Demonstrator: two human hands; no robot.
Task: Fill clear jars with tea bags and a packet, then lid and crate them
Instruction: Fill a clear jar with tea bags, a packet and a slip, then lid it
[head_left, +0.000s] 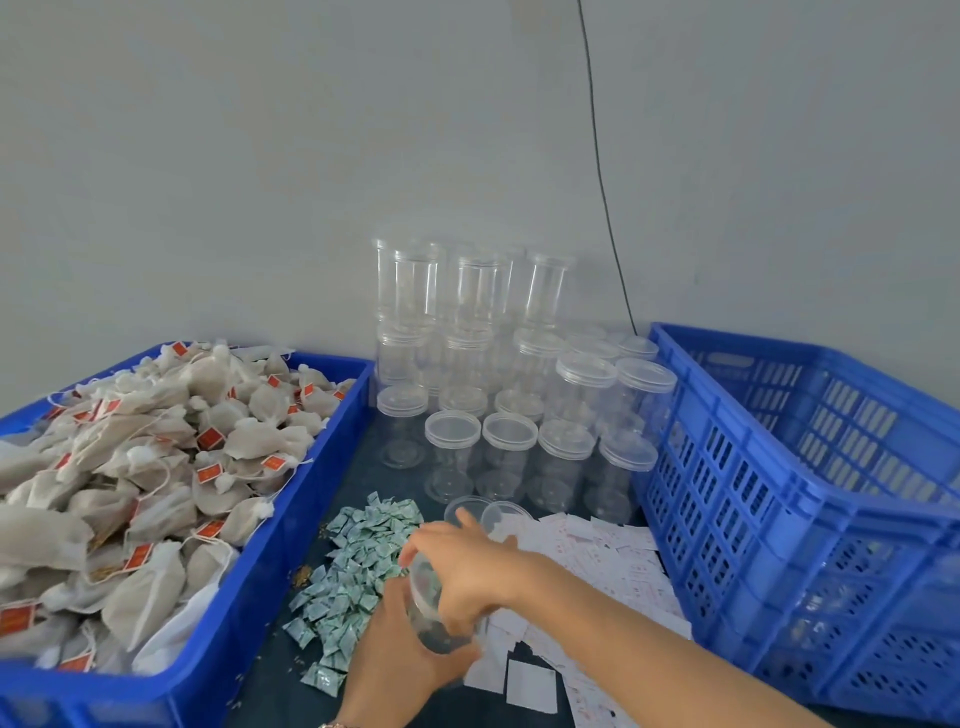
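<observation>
Left hand (400, 649) wraps the base of a small clear plastic jar (434, 608), tilted low over the dark surface (270, 639), while the right hand (467, 561) curls its fingers (423, 540) over the mouth, lid or bare rim unclear. Jar judged light, stiff, slick; grip the sidewall. Beyond: green-white packets (358, 561), white tea bags in a blue tray (291, 525), lidded clear jars (509, 431), blue slatted crate (753, 488).

A dark worktop (395, 483) carries a blue tray (291, 499) heaped with tea bags at nine o'clock and a slatted blue crate (779, 519) at three o'clock. Stacked lidded clear jars (509, 431) stand at twelve o'clock. Small green packets (353, 566) and white slips (597, 551) lie scattered at centre, toward six o'clock.
</observation>
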